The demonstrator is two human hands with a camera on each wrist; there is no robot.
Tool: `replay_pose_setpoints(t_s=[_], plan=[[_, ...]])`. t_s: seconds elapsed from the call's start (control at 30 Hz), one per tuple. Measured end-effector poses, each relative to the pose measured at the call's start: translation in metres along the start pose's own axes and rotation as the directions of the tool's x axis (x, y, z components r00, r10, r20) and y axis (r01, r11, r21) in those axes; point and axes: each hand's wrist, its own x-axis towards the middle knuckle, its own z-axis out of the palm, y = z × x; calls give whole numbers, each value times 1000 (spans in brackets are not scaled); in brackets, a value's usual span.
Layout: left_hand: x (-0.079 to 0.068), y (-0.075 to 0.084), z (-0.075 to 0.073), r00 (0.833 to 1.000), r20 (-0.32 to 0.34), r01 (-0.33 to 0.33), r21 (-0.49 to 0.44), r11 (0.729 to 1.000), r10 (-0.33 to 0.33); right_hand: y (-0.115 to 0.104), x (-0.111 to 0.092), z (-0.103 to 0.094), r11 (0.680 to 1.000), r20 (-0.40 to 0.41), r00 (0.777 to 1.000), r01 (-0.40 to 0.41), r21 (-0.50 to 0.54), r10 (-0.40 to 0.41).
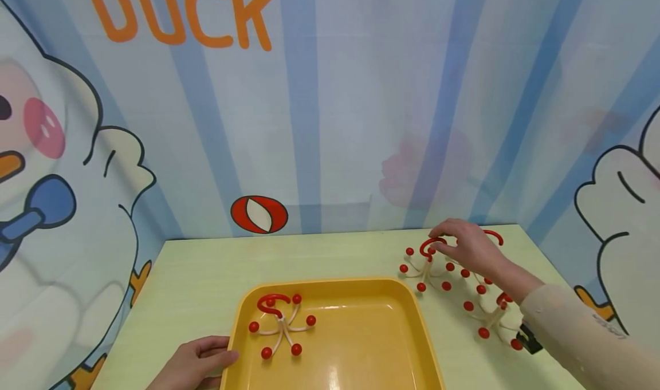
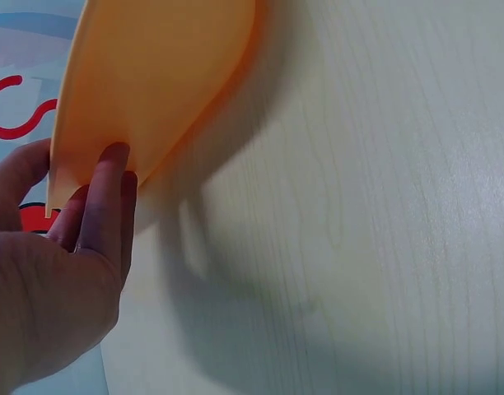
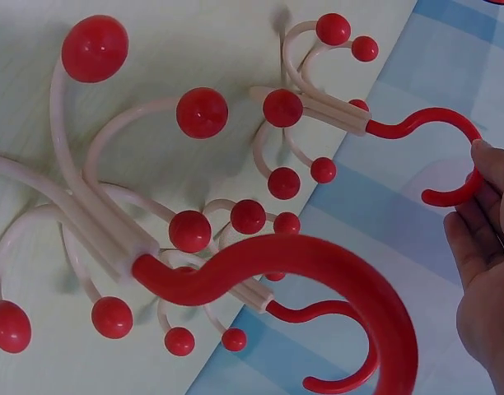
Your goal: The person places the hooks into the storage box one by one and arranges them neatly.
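My left hand [image 1: 198, 358] grips the left rim of a yellow tray [image 1: 361, 344], thumb over the edge and fingers underneath. In the left wrist view the fingertips press against the tray's outer side. Inside the tray, at its left, stands a hanger [image 1: 281, 323] with a red hook on top and several pale curved arms tipped with red balls. Beyond the tray's far right corner, my right hand [image 1: 470, 249] pinches the red hook of a similar hanger [image 3: 334, 113], between thumb and fingers. That hanger stands upright on the table, its balls spread around it.
Two more such hangers stand at the right, one near my right sleeve [image 1: 582, 333], its hook [image 3: 318, 255] large in the right wrist view, another farther back, partly hidden behind the right hand. A printed cloth backdrop [image 1: 345, 121] rises behind the pale wooden table [image 1: 206, 264].
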Motion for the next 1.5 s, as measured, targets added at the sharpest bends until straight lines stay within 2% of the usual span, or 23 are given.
replay_pose_setpoints(t_s=[0.43, 0.77, 1.13, 1.23, 1.37, 1.5], plan=[[-2, 1, 3, 1000, 13, -18, 19, 1000, 18, 5, 4, 3, 997, -7, 999, 51, -50, -52], [-2, 2, 5, 1000, -5, -22, 32, 999, 22, 3, 1, -3, 993, -42, 995, 88, -73, -91], [-2, 2, 3, 1000, -7, -21, 43, 999, 21, -24, 5, -25, 985, -103, 981, 155, -71, -162], [-2, 2, 2, 1000, -8, -22, 45, 999, 22, -34, 7, -29, 975, -139, 966, 208, -80, -218], [-2, 1, 1, 1000, -9, -18, 41, 999, 18, -50, 10, -32, 948, -203, 926, 300, -111, -317], [-2, 0, 1, 1000, -9, -19, 34, 999, 20, -67, 12, -34, 918, -231, 890, 369, -145, -394]])
